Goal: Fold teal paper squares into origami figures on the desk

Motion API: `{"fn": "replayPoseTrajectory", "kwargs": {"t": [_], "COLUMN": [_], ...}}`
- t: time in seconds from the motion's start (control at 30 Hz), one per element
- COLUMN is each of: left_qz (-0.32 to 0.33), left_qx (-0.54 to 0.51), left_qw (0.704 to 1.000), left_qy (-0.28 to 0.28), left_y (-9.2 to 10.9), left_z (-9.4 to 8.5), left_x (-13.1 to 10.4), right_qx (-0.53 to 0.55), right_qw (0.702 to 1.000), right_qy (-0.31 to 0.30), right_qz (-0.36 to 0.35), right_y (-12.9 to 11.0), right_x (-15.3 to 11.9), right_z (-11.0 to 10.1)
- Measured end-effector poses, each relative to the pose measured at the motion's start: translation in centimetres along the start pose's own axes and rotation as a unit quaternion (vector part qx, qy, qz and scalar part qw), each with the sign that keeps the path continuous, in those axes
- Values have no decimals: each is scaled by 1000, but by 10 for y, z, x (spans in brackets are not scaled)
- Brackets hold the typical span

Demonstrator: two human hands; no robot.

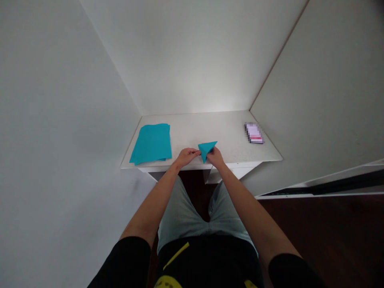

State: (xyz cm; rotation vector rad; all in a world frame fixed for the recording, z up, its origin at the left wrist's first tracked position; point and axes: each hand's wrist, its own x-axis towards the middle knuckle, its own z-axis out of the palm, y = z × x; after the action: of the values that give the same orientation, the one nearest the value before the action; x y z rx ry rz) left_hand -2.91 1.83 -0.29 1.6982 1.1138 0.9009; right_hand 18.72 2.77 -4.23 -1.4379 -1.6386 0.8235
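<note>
A small piece of folded turquoise paper (206, 149) with pointed corners is held just above the front part of the white table. My right hand (216, 157) grips it from the right, with the fingers partly hidden behind the paper. At its left edge, my left hand (187, 155) has thumb and fingers pinched together at the paper; the exact contact is too small to make out clearly.
Several turquoise paper sheets (152, 143) lie in a loose stack on the table's left side. A blurred phone-like object (254, 133) lies at the right. Walls border the white table (192, 124) at the back and both sides.
</note>
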Motion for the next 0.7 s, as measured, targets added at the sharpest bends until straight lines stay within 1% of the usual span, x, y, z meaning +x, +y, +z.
{"fn": "replayPoseTrajectory", "kwargs": {"t": [0.1,0.2,0.27,0.37,0.43,0.53,0.7], "left_qz": [3,13,34,76,90,86,46], "left_qx": [42,45,35,39,38,30,-4], "left_qw": [999,997,995,992,991,992,993], "left_qy": [23,68,87,96,95,93,108], "left_y": [-2,-4,-6,-11,-15,-18,-18], "left_z": [2,6,8,9,9,8,7], "left_x": [-1,-4,-6,-7,-5,-1,3], "right_qx": [-29,-2,8,3,17,60,121], "right_qw": [999,1000,999,999,998,995,986], "right_qy": [5,14,11,-6,-22,-48,-88], "right_qz": [15,-22,-44,-53,-58,-61,-73], "right_y": [-4,-11,-16,-21,-20,-17,-14], "right_x": [-2,-5,-7,-11,-11,-9,-8], "right_z": [-2,-6,-8,-12,-14,-18,-22]}}
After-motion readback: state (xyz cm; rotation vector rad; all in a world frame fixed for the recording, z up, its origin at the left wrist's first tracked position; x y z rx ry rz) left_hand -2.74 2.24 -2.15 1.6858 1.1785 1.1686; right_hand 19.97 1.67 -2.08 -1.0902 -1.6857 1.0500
